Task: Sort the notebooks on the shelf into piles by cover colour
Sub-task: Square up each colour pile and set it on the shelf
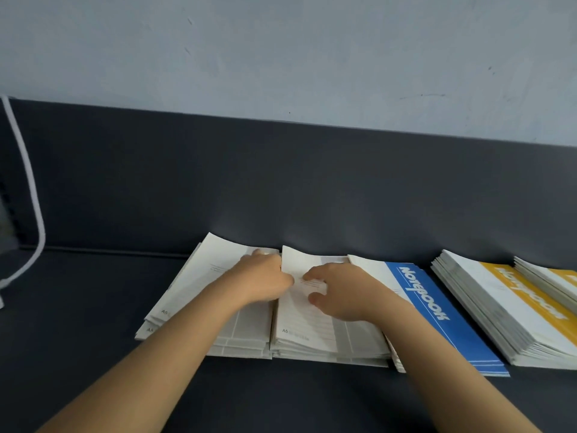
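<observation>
Several piles of notebooks lie side by side on the dark shelf (93, 307). At the left is a pile showing white back covers (199, 282); beside it a second white-faced pile (306, 326). Right of that lies a pile topped by a blue "Notebook" cover (437, 307), then a yellow-covered pile (512, 295) and another yellow pile (555, 279) at the frame's edge. My left hand (265, 276) rests on the left white pile, fingers curled at its right edge. My right hand (340, 289) presses on the top notebook of the middle pile, thumb underneath its fingers.
A dark back panel (281, 182) rises behind the piles, with a pale wall (281, 51) above. A white cable (31, 189) hangs down at the far left. Bare shelf surface lies left of and in front of the piles.
</observation>
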`<state>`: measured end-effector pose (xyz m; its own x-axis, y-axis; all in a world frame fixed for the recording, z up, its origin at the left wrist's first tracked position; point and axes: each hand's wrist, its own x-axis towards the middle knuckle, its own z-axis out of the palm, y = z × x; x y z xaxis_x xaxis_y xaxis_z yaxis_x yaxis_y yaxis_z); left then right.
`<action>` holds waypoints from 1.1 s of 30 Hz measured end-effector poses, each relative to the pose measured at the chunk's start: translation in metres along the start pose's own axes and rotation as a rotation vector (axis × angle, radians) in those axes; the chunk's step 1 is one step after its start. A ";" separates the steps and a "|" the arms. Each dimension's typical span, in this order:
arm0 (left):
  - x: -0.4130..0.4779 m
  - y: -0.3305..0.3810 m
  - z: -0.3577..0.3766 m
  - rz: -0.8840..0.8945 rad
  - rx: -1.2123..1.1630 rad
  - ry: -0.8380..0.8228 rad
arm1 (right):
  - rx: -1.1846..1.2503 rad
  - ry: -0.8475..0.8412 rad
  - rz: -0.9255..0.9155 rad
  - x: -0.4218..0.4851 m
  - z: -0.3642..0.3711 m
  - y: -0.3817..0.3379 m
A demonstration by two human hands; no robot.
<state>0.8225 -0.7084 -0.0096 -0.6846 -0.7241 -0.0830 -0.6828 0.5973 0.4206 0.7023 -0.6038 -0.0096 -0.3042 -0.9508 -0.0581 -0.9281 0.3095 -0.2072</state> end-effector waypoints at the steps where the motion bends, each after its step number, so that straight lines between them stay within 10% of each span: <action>1: -0.001 -0.001 0.000 0.031 0.068 0.015 | 0.010 0.006 -0.004 -0.001 0.002 0.001; 33: 0.001 -0.022 0.001 -0.110 0.173 -0.123 | -0.113 0.082 -0.009 -0.006 0.008 -0.003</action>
<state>0.8365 -0.7215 -0.0197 -0.6226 -0.7468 -0.2337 -0.7811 0.5751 0.2432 0.7086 -0.5986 -0.0169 -0.3079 -0.9511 0.0241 -0.9477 0.3043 -0.0960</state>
